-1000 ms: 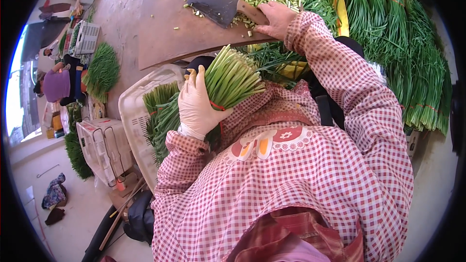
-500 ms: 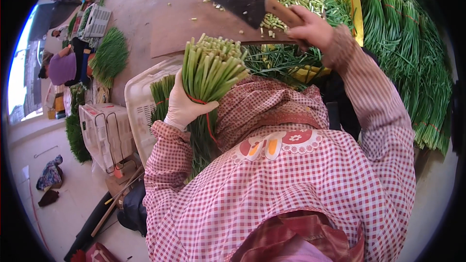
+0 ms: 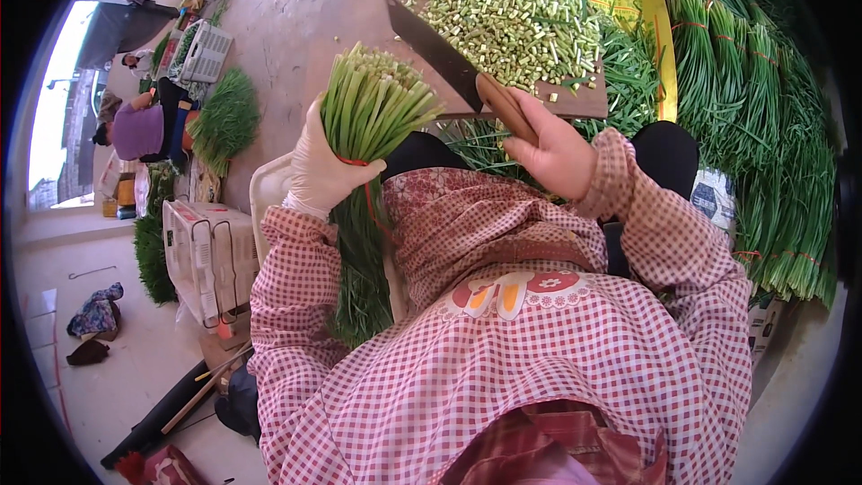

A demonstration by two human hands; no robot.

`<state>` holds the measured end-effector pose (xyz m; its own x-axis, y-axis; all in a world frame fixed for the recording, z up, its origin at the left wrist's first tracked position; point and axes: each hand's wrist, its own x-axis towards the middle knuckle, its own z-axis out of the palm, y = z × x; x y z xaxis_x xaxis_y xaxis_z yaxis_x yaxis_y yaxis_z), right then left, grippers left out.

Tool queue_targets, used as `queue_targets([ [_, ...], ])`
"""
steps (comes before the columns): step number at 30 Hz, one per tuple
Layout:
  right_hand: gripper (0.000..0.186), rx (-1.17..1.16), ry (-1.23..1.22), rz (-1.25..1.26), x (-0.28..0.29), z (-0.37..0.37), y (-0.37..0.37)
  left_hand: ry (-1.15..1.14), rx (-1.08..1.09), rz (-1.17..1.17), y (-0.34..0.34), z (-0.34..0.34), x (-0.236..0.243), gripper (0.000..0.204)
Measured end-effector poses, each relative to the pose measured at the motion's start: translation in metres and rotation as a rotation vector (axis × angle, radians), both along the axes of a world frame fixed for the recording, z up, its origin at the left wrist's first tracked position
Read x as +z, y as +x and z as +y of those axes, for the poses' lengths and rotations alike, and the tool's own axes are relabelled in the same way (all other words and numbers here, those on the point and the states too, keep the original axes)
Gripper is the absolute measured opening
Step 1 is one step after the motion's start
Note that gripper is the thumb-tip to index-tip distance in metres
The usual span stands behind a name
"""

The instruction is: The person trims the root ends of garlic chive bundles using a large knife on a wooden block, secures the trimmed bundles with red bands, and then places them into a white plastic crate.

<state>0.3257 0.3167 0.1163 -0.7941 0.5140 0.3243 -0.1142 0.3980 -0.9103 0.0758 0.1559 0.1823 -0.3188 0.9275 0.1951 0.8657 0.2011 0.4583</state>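
Observation:
My gloved left hand (image 3: 314, 171) is closed around a bundle of chives (image 3: 370, 103), tied with a red band. Its pale cut ends point up and away from me, and the long leaves hang down beside my lap. In my bare right hand (image 3: 558, 151) is a cleaver (image 3: 440, 56), gripped by its wooden handle. The dark blade slants up to the left, just right of the bundle's ends; whether they touch I cannot tell. Beyond the blade, a heap of short chopped stem pieces (image 3: 512, 18) lies on a brown board (image 3: 579, 106).
Tied bundles of chives (image 3: 754, 108) are stacked at the right. A yellow sack (image 3: 666, 45) and loose leaves (image 3: 628, 81) lie beside the board. At the left stand a white plastic crate (image 3: 202, 247) and, farther off, a person in purple (image 3: 139, 130) near a chive pile (image 3: 224, 121).
My right hand has come down and nearer with the cleaver, bringing the blade closer to the bundle. My left hand has shifted slightly left, still holding the chives.

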Motion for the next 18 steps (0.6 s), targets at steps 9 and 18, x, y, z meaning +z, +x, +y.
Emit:
queue_targets([
  [9,0.041,-0.076,-0.446,-0.349,-0.043,0.039,0.025,-0.169,0.025,0.488,-0.002,0.055,-0.005,0.103],
  [18,0.039,-0.241,-0.045,-0.118,-0.031,0.039,0.017,-0.508,0.047,0.325,-0.004,0.084,-0.028,0.122],
])
